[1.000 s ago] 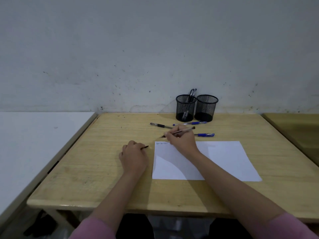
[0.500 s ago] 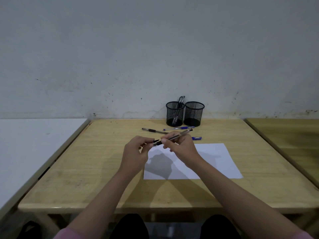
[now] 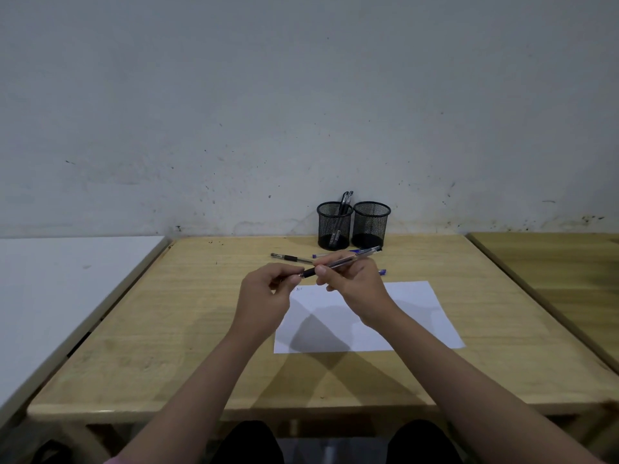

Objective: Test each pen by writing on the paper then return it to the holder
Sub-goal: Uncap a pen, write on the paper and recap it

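Note:
My right hand [image 3: 351,283] grips a clear-barrelled black pen [image 3: 348,260] and holds it above the table, tip toward the left. My left hand [image 3: 268,296] pinches the pen cap at the pen's tip end; the cap is mostly hidden by my fingers. Below lies a white sheet of paper [image 3: 412,313] with small writing at its top left corner. Two black mesh holders stand at the back: the left holder [image 3: 335,226] has two pens in it, the right holder [image 3: 371,224] looks empty.
On the wooden table [image 3: 167,329], a black pen [image 3: 291,258] lies behind my hands. Parts of two blue pens [image 3: 382,271] show behind my right hand. A white table [image 3: 60,283] stands at the left, another wooden one [image 3: 552,262] at the right.
My right hand lifted the pen off the paper. My left hand rose from the table with the cap and met the pen's tip. The camera also tilted.

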Demonstrator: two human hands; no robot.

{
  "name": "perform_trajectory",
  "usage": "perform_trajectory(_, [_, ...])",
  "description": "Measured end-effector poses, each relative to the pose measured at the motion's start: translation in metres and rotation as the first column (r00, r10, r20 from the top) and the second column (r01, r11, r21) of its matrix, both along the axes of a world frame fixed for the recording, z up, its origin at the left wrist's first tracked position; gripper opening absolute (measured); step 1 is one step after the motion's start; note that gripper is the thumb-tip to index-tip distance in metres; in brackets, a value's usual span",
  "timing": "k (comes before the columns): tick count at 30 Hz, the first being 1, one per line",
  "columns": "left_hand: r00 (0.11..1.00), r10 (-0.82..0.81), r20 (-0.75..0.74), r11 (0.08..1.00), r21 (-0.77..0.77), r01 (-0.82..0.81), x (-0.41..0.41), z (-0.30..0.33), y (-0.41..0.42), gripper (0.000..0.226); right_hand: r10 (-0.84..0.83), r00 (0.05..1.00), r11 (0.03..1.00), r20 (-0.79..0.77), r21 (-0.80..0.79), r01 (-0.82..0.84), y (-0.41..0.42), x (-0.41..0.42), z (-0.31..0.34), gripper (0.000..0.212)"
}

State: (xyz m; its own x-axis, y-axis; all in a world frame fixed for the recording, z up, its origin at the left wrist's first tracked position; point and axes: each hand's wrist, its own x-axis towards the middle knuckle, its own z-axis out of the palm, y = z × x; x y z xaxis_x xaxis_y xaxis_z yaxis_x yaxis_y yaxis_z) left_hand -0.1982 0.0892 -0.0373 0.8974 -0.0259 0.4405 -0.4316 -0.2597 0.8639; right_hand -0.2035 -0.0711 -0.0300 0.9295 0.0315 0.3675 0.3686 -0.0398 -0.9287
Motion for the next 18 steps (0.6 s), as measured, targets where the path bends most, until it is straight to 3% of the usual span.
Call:
perform_trajectory(7, [0.996,-0.052,0.078,0.997,0.066,0.047,-0.002,0.024,-0.003,0.030,0.028,0.999,0.996,0.021,0.084,-0.029,-0.005,-0.003,0.008,0.012])
perform_trajectory(11, [0.993,-0.021,0.116,0.985,0.173,0.001,0.010,0.035,-0.007,0.016,-0.021,0.987,0.985,-0.160,0.166,0.048,-0.003,0.002,0.012,0.002])
perform_trajectory(14, [0.989,0.055,0.136,0.956,0.278,-0.091,0.025,0.043,-0.007,0.014,-0.202,0.929,0.976,-0.310,0.016,0.218,0.000,0.006,0.009,0.032])
perform_trajectory(16, [0.986,0.054,0.157,0.928,0.356,-0.108,0.036,0.050,-0.004,0.015,-0.297,0.931,0.955,-0.212,-0.041,0.295,0.000,0.010,0.005,0.036])
perform_trajectory(18, [0.988,0.015,0.156,0.903,0.422,-0.080,0.043,0.057,-0.003,0.015,-0.395,0.918,0.909,0.029,-0.131,0.395,-0.005,0.014,0.006,0.022])
